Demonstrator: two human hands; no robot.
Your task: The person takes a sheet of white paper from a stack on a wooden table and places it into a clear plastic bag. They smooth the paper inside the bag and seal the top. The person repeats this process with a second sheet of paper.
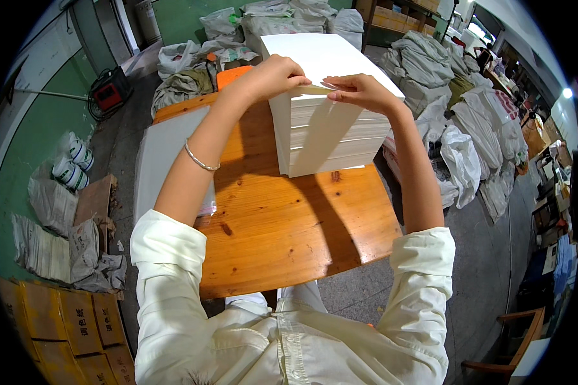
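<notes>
A tall stack of white paper (331, 109) stands on the far part of the orange wooden tabletop (282, 224), a thick block with clean square corners and fine layered lines running along its sides. Its top sheet is plain and bright. The near corner points back toward the person, and the stack's long axis runs away from them toward the far right.

Both hands meet at the near top edge. The left hand (273, 77) has its fingers curled down over the edge, thumb pressed against a thin bunch of sheets. The right hand (363, 90) pinches the same few sheets between thumb and fingertips, lifting them slightly off the pile. A thin bangle (201, 160) sits on the left forearm.

The far end of the stack is partly lost against pale sacks (430, 64) heaped behind it, so its back edge is hard to trace. How many sheets are pinched I cannot tell. A flat pack in clear wrap (164, 154) lies at the left of the tabletop, partly covered by the left arm. Yellow cartons (77, 327) sit on the floor at lower left.
</notes>
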